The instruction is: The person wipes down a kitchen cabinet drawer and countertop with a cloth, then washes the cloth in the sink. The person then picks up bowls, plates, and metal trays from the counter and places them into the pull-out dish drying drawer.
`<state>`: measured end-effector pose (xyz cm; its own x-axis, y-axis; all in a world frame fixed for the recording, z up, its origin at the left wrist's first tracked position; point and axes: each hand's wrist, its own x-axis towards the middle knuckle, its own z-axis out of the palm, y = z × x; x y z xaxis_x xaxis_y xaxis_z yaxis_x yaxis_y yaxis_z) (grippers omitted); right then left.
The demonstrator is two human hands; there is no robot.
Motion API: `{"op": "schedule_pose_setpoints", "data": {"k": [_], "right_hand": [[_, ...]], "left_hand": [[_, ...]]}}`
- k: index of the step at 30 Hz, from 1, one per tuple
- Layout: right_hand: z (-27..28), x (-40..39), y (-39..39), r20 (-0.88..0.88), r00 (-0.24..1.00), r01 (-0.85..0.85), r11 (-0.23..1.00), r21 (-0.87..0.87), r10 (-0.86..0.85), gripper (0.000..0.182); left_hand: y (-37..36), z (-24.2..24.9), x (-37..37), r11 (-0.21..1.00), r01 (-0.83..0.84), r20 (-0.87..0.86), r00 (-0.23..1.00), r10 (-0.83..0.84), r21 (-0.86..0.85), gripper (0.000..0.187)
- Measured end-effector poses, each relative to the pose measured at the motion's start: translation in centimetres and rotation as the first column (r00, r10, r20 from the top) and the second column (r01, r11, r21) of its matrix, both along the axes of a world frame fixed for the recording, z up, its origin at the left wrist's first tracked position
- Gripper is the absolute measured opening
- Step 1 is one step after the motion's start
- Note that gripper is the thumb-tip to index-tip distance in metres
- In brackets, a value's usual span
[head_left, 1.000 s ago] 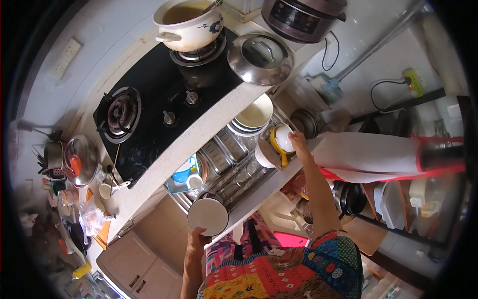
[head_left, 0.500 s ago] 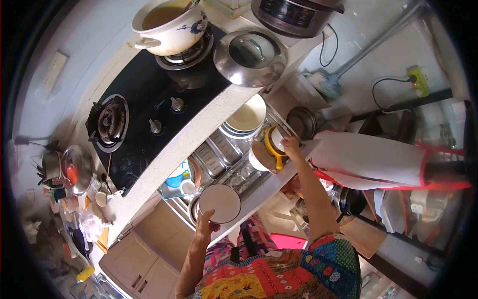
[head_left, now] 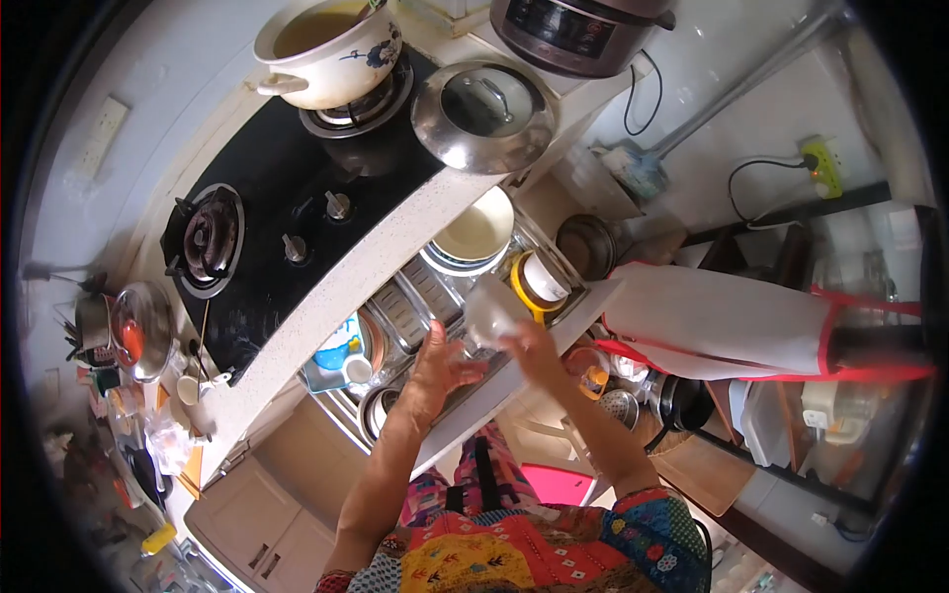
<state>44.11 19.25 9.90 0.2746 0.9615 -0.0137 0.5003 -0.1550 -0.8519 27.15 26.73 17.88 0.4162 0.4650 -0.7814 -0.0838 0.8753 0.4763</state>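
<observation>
A pale bowl (head_left: 490, 308), blurred by motion, is tilted over the open drawer (head_left: 501, 387). My right hand (head_left: 534, 351) grips its near edge. Close by on the left, my left hand (head_left: 435, 376) is raised with its fingers apart and nothing in it. Under and around my hands the drawer holds a metal rack with slotted trays (head_left: 403, 318), a stack of cream plates (head_left: 476, 225), a yellow-handled pan (head_left: 522, 289) with a white bowl (head_left: 545, 278) in it, a white cup (head_left: 356, 370) and a round metal container (head_left: 379, 410).
Above the drawer is a black gas hob (head_left: 287, 212) with a floral pot (head_left: 331, 54). A steel lid (head_left: 484, 117) lies at the counter edge, near a rice cooker (head_left: 583, 35). A white cloth with red trim (head_left: 717, 316) hangs at right, over shelves with pans (head_left: 684, 400).
The round white dish has left my left hand, which has moved up and right with its fingers opened. My right hand has moved left from the drawer's right end and now holds a bowl.
</observation>
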Motion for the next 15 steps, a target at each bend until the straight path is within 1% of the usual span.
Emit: {"op": "schedule_pose_setpoints", "data": {"k": [1,2,3,4,5,6,7,8,9,10,11,12,13,14,15], "right_hand": [[-0.4,1.0,0.7,-0.274,0.945,0.117,0.967,-0.227,-0.179,0.020],[-0.4,2.0,1.7,-0.597,0.744,0.210,0.954,-0.217,-0.299,0.021],[-0.9,3.2,2.4,-0.668,0.657,0.236,0.937,-0.257,-0.349,0.024],[-3.2,4.6,2.8,-0.810,0.456,0.234,0.928,-0.289,-0.367,0.026],[-5.0,5.6,3.3,-0.748,0.479,0.309,0.885,-0.347,-0.460,0.028],[-6.4,6.3,3.6,-0.676,0.493,0.384,0.834,-0.396,-0.548,0.029],[-7.7,6.9,3.7,-0.677,0.497,0.377,0.837,-0.396,-0.543,0.029],[-8.8,7.5,3.7,-0.741,0.410,0.352,0.842,-0.409,-0.532,0.030],[-10.2,7.9,3.8,-0.795,0.317,0.326,0.847,-0.421,-0.517,0.030],[-11.7,8.1,4.1,-0.795,0.322,0.318,0.849,-0.421,-0.515,0.030],[-13.5,8.2,4.3,-0.679,0.413,0.349,0.794,-0.497,-0.607,0.028],[-14.3,8.1,4.6,-0.544,0.494,0.389,0.732,-0.559,-0.678,0.026],[-15.1,8.0,4.8,-0.545,0.500,0.381,0.736,-0.560,-0.673,0.026],[-15.3,7.7,5.0,-0.485,0.564,0.354,0.726,-0.590,-0.669,0.028],[-15.6,7.4,5.1,-0.423,0.625,0.330,0.713,-0.619,-0.656,0.030]], "left_hand": [[0.0,0.4,-0.5,0.997,-0.070,-0.005,0.998,0.070,0.026,0.079],[-0.1,0.2,-1.3,0.997,-0.076,-0.008,0.997,0.076,0.027,0.079],[-0.5,-0.3,-2.6,0.992,-0.057,-0.031,0.998,0.061,0.112,0.079],[-1.0,-1.1,-4.1,0.980,-0.036,-0.056,0.997,0.048,0.195,0.080],[-1.8,-2.7,-5.9,0.978,-0.060,-0.085,0.993,0.078,0.198,0.069],[-2.3,-2.6,-7.3,0.978,-0.067,-0.087,0.993,0.086,0.199,0.069],[-2.7,-2.2,-8.4,0.978,-0.086,-0.138,0.984,0.113,0.189,0.063],[-3.2,-2.1,-9.6,0.978,-0.107,-0.187,0.972,0.140,0.179,0.057],[-4.0,-2.4,-10.8,0.977,-0.115,-0.187,0.971,0.149,0.179,0.057],[-4.8,-2.8,-12.1,0.976,-0.150,-0.222,0.958,0.183,0.157,0.053],[-5.7,-3.1,-13.3,0.973,-0.186,-0.258,0.942,0.216,0.136,0.048],[-6.5,-3.0,-14.3,0.971,-0.196,-0.259,0.939,0.226,0.136,0.048],[-7.3,-2.8,-15.3,0.967,-0.224,-0.305,0.919,0.251,0.121,0.046],[-8.1,-2.7,-16.2,0.962,-0.253,-0.350,0.896,0.274,0.106,0.044],[-8.8,-2.7,-17.0,0.952,-0.292,-0.355,0.883,0.306,0.095,0.042]]}}
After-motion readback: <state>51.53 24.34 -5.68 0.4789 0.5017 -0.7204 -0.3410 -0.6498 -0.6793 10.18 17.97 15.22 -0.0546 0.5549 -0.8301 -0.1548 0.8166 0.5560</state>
